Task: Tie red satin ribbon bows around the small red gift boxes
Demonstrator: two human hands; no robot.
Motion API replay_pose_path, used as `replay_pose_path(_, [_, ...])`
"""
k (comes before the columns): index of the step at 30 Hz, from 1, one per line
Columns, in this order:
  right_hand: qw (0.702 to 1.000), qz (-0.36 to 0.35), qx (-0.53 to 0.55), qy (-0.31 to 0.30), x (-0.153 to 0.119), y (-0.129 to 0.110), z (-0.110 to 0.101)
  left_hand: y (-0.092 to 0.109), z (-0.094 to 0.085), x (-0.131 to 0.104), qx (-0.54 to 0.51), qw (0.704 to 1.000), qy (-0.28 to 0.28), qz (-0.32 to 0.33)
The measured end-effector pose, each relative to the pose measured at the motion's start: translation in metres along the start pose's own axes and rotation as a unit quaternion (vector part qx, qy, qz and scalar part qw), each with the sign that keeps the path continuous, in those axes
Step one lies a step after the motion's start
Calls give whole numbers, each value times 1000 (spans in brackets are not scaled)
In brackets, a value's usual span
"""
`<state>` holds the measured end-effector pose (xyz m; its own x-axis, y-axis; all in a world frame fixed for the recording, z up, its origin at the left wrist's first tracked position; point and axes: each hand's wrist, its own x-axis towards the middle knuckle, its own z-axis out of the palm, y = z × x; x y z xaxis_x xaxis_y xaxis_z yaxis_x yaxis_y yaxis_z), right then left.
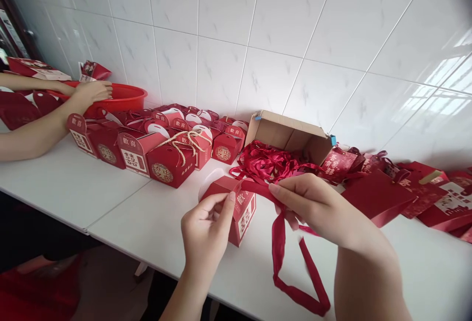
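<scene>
A small red gift box [248, 217] with gold-and-white characters stands on the white table, between my hands. My left hand [208, 220] is closed at the box's top, thumb and fingers pinched at the ribbon's end near the handle. A dark red ribbon [279, 242] runs from there to my right hand [306, 200], which pinches it between thumb and index finger. The rest of the ribbon hangs in a loop onto the table below my right hand.
Behind the box, an open cardboard box [291, 127] holds tangled red ribbons [271, 161]. Finished-looking red boxes [171, 166] crowd the left; red bags [379, 195] lie right. Another person's hand [92, 92] is over a red basin [129, 96].
</scene>
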<state>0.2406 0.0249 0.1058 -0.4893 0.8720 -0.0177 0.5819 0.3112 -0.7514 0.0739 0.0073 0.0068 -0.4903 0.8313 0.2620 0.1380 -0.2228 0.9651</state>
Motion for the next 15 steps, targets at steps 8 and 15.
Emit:
replay_pose_path(8, [998,-31,50,33,-1,-7,4,1,-3,2,-47,998,2,-45])
replay_pose_path(15, [996,-49,68,41,3,-8,8,1,-4,4,-92,993,18,-73])
